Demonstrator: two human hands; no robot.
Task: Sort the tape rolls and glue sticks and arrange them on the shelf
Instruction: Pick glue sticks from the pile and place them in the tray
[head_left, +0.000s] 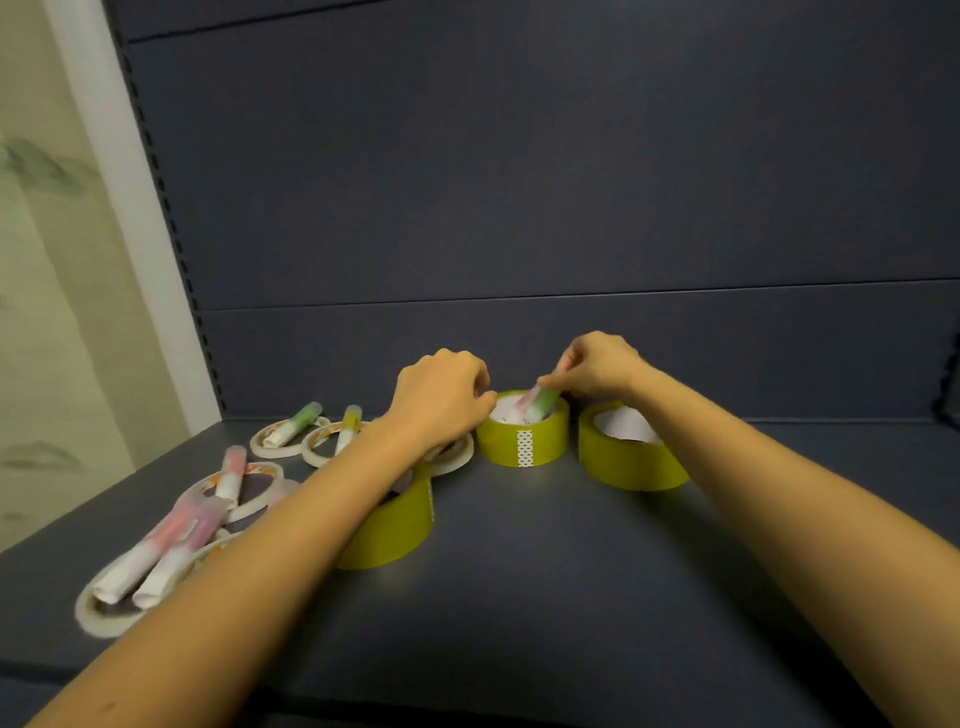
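Note:
Three yellow-green tape rolls stand on the dark shelf (519, 571): a middle roll (522, 439), one to its right (631, 457), and a nearer roll (395, 525) partly under my left forearm. My right hand (597, 366) pinches a green-capped glue stick (540, 402) that leans inside the middle roll's core. My left hand (441, 397) is curled at that roll's left rim; what its fingers hold is hidden. At the left lie thin cream tape rings (104, 613) with glue sticks across them: green (293, 423), yellow (348, 426) and pink ones (166, 545).
The shelf's dark back panel (519, 208) rises right behind the rolls. A slotted upright (171, 218) and a pale wall (52, 260) bound the left side. The shelf's front edge (467, 696) runs below my forearms.

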